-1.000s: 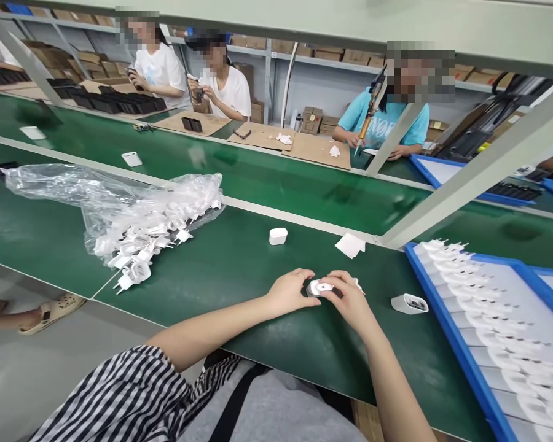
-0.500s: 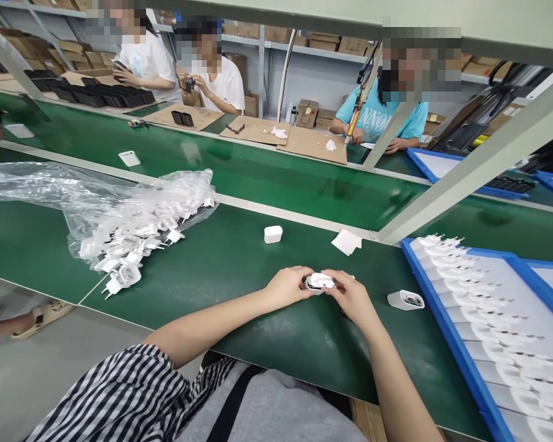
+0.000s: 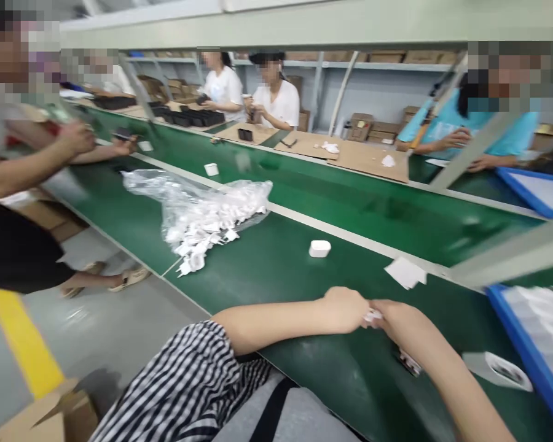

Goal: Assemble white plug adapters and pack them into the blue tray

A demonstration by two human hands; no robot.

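Note:
My left hand (image 3: 346, 309) and my right hand (image 3: 396, 318) meet over the green bench, fingers closed on a small white charger part (image 3: 373, 316). It is blurred and mostly covered by the fingers. Under my right wrist lies a small dark piece (image 3: 410, 363), partly hidden by the arm. Right of that forearm, a white charger housing (image 3: 502, 371) lies on its side with its open end showing. A short white oval housing (image 3: 319, 248) sits beyond my hands, and white paper slips (image 3: 405, 272) are to its right.
A clear plastic bag (image 3: 166, 187) spills white plug parts (image 3: 203, 233) on the left. The blue-rimmed tray (image 3: 511, 331) at right holds rows of white parts. A slanted post (image 3: 493, 252) rises near it. Co-workers sit across the belt (image 3: 304, 187); one person stands at left.
The view has swung left, bringing a standing person into sight. My hands have drawn closer together around the white part, which shows less now.

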